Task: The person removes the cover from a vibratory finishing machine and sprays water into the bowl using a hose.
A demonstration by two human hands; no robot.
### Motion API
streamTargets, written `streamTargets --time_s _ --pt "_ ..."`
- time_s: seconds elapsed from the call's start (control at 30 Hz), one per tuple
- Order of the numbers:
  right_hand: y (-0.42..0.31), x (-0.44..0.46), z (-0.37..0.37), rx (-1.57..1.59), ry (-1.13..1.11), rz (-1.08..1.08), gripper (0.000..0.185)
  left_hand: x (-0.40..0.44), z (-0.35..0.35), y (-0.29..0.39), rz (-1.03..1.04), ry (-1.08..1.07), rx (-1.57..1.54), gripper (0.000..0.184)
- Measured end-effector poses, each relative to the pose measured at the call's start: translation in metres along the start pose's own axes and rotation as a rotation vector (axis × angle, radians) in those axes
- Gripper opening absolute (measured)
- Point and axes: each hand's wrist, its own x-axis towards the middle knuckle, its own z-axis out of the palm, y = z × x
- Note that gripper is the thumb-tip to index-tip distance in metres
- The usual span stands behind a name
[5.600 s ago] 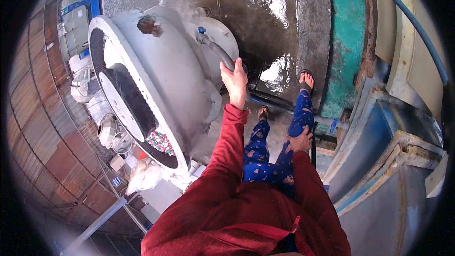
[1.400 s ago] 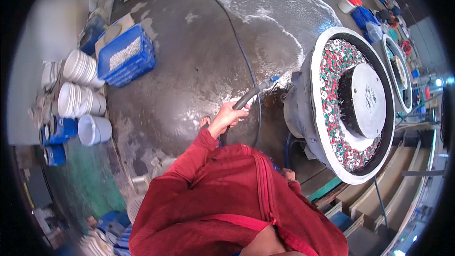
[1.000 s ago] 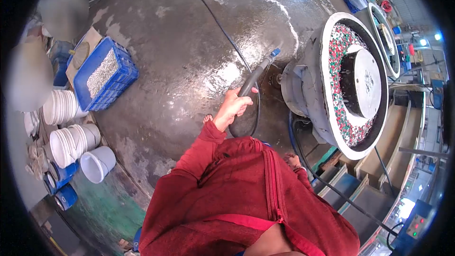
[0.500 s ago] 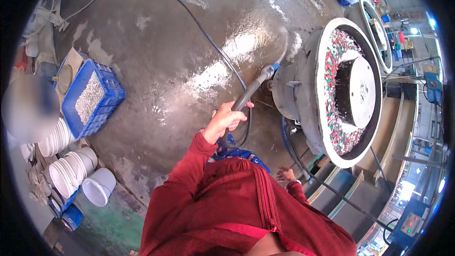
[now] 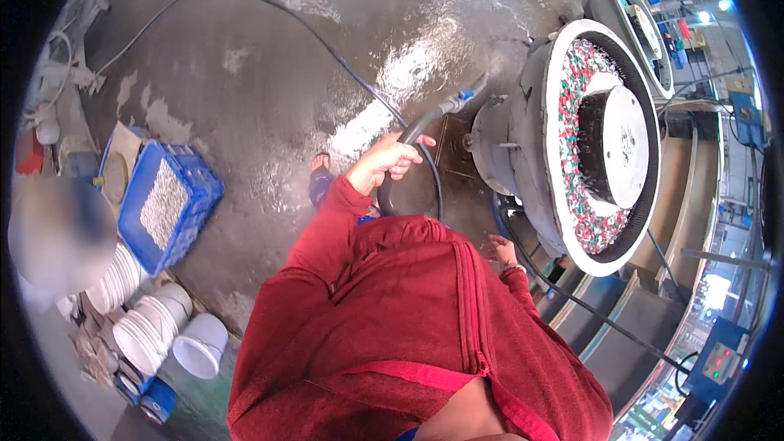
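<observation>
My left hand (image 5: 385, 162) is closed around a dark water hose (image 5: 419, 126) with a blue valve (image 5: 465, 95) near its outlet end. Water sprays from that end over the wet floor, beside the base of a round tub machine (image 5: 523, 143). The tub holds many small red, green and white pieces (image 5: 574, 147) around a white-topped centre hub (image 5: 629, 147). My right hand (image 5: 501, 251) hangs low by my side near the machine's base, its fingers loosely apart and holding nothing I can see.
On the left stand a blue crate (image 5: 189, 196) of small pale pieces, stacked white buckets (image 5: 147, 331) and a single bucket (image 5: 200, 345). A second round machine (image 5: 629, 28) and metal troughs (image 5: 633, 322) are to the right. A thin black hose (image 5: 318, 33) crosses the wet floor.
The view has shifted. Both hands appear higher in the picture, my left still gripping the hose. A bare foot now shows beside my left sleeve; the crate and buckets appear lower and further right.
</observation>
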Motion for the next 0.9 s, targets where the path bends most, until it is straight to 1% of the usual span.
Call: streamTargets --time_s 0.03,0.13,0.17,0.2,0.27,0.3,0.4,0.43,0.47,0.53,0.6,0.67,0.73,0.77,0.83,0.9 --pt "-0.010 -0.006 0.013 0.020 0.064 0.031 0.028 0.001 -0.006 0.012 -0.015 -0.025 -0.009 0.034" --pt "-0.003 0.007 0.049 0.109 0.058 0.166 0.030 -0.001 -0.031 0.042 0.019 0.008 0.014 0.032" --pt "0.006 0.013 0.066 0.164 0.052 0.154 0.031 -0.009 -0.042 0.049 0.040 0.063 0.009 0.032" --pt "-0.002 0.006 0.082 0.075 0.018 0.145 0.030 -0.015 -0.052 0.056 0.066 0.112 0.001 0.031" --pt "-0.055 -0.027 0.120 -0.109 -0.039 0.106 0.030 -0.016 -0.071 0.074 0.143 0.202 -0.017 0.030" --pt "-0.072 -0.033 0.135 -0.201 -0.070 0.088 0.030 -0.015 -0.085 0.081 0.134 0.226 -0.070 0.030" --pt "-0.048 0.008 0.153 0.013 0.006 0.023 0.030 -0.005 -0.117 0.093 0.155 0.388 -0.182 0.027" --pt "-0.068 -0.001 0.160 0.071 -0.007 0.066 0.031 -0.004 -0.127 0.099 0.163 0.389 -0.244 0.024" --pt "-0.078 -0.002 0.165 0.148 0.014 0.059 0.032 -0.003 -0.135 0.102 0.186 0.427 -0.280 0.022" --pt "-0.104 -0.010 0.179 0.203 0.041 -0.007 0.031 -0.001 -0.160 0.102 0.238 0.455 -0.355 0.022" --pt "-0.109 0.003 0.192 0.282 0.036 -0.027 0.030 -0.005 -0.173 0.109 0.276 0.542 -0.451 0.023" --pt "-0.128 -0.006 0.206 0.129 0.020 -0.141 0.031 -0.013 -0.175 0.118 0.367 0.622 -0.499 0.024" --pt "-0.126 -0.001 0.218 0.119 0.006 -0.121 0.028 -0.024 -0.177 0.125 0.439 0.701 -0.547 0.023" --pt "-0.109 0.009 0.221 0.072 0.009 -0.132 0.027 -0.028 -0.177 0.127 0.469 0.751 -0.545 0.022" --pt "-0.054 0.062 0.223 -0.015 0.019 -0.151 0.025 -0.036 -0.179 0.133 0.509 0.769 -0.556 0.022" --pt "-0.034 0.091 0.222 -0.008 0.019 -0.112 0.023 -0.042 -0.183 0.137 0.554 0.756 -0.587 0.022"
